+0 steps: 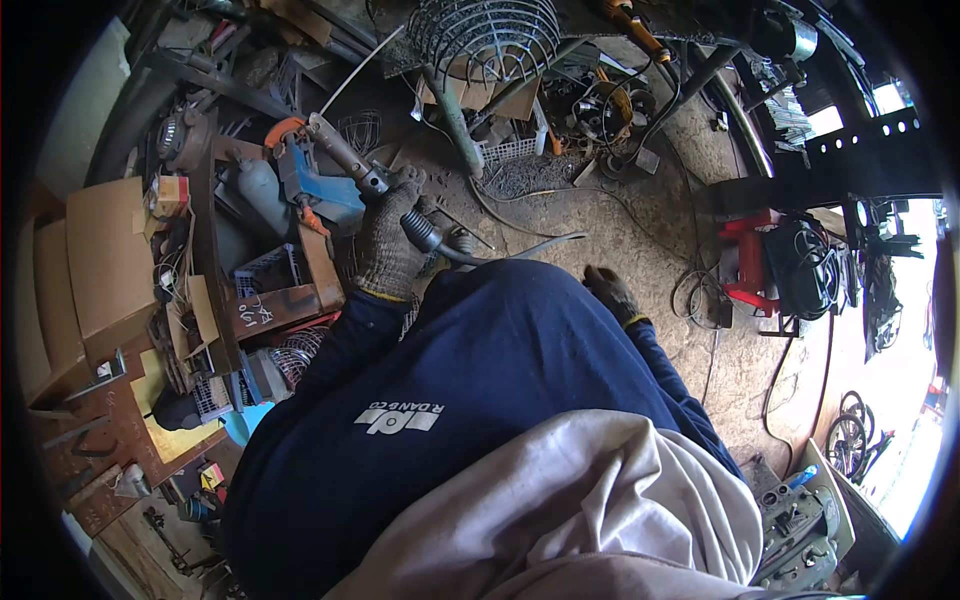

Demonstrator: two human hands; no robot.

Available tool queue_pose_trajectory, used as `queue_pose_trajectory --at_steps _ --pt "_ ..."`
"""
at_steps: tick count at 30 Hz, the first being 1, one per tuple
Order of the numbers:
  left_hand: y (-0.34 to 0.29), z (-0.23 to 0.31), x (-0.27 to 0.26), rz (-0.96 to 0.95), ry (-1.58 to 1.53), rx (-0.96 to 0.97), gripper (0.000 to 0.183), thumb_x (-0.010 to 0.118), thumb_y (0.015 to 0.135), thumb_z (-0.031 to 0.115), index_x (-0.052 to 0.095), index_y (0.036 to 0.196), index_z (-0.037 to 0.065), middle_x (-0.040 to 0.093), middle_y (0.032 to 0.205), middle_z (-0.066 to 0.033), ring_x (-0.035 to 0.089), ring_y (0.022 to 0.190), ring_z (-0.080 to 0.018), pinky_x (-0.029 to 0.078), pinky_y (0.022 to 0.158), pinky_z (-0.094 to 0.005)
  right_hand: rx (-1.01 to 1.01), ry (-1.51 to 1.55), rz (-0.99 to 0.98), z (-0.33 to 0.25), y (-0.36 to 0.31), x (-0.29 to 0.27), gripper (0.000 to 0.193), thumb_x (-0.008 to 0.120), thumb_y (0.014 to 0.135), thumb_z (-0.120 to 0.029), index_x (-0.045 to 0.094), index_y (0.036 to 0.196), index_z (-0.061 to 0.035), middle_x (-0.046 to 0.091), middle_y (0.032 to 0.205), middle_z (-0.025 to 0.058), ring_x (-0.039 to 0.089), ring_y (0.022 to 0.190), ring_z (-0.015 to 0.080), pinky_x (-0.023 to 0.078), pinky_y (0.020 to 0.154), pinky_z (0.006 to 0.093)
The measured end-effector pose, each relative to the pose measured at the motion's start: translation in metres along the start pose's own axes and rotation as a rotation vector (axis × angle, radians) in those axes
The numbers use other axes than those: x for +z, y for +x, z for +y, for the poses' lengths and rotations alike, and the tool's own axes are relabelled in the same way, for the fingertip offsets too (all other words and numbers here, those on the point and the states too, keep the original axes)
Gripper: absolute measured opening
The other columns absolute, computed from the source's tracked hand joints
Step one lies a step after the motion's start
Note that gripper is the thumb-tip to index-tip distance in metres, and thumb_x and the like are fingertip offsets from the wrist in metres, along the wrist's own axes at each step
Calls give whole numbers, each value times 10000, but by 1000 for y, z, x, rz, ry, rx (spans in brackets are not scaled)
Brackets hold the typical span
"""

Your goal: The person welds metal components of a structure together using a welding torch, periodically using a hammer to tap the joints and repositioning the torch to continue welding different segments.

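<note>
My left hand [385, 245], in a grey knitted glove with a yellow cuff, is closed, apparently around a tool beside the blue machine. From it sticks up a brownish metal tube [345, 152]; a black ribbed cable sleeve [421, 230] with a grey cable [470, 257] emerges at its right. The glove hides how these parts join. My right hand [612, 293], in a darker glove, hangs over the floor to the right of my body. Its fingers look loosely apart, with nothing visible in them.
A blue machine with orange parts [318, 190] stands by a grey cylinder [262, 187]. Cardboard boxes [110, 260] fill the left side. A wire fan guard [485, 35] lies on the bench ahead. Cables [700, 298] cross the floor near a red stand [745, 262].
</note>
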State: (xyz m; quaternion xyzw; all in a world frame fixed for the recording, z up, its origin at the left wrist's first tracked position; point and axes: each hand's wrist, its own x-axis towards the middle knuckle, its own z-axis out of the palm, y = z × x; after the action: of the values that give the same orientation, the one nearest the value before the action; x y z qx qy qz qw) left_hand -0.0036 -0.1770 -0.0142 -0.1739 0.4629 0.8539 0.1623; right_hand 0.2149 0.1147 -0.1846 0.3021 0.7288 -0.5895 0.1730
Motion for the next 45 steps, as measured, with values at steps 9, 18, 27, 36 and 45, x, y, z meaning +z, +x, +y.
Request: queue_pose_trajectory --at_steps 9,18,27,36,45 --pt "5 -9 20 -121 -2 -3 239 703 898 72 636 1127 49 682 1047 -65 608 805 -115 534 698 -263 -519 54 -399 -220 -12 42 469 586 1011 -329 550 1361 -19 672 1136 112 637 986 189 517 888 329" --pt "1 0 9 -249 -48 50 404 673 866 19 589 1254 -56 678 1109 -116 661 872 -176 559 758 -300 -604 -28 -158 -225 20 59 346 627 975 -186 602 1281 -25 687 1082 90 652 927 193 541 791 320" --pt "25 36 -22 -227 105 -53 386 579 955 119 537 1318 -6 674 974 -89 619 714 -151 567 646 -323 -784 -620 385 -318 30 2 320 612 970 -240 656 1248 -90 726 1078 121 704 989 262 552 826 354" --pt "62 40 -47 -166 155 -144 413 662 855 121 584 1229 -35 621 852 -81 629 752 -170 505 656 -307 -818 -491 415 -310 75 14 309 561 1004 -254 662 1245 -87 698 1162 135 662 1103 283 522 936 373" --pt "77 41 -57 -254 320 -156 486 686 850 155 499 1261 -25 605 1050 -113 631 780 -178 522 646 -321 -652 -755 506 -330 61 35 328 549 987 -299 638 1276 -173 715 1125 119 696 1006 316 555 859 416"
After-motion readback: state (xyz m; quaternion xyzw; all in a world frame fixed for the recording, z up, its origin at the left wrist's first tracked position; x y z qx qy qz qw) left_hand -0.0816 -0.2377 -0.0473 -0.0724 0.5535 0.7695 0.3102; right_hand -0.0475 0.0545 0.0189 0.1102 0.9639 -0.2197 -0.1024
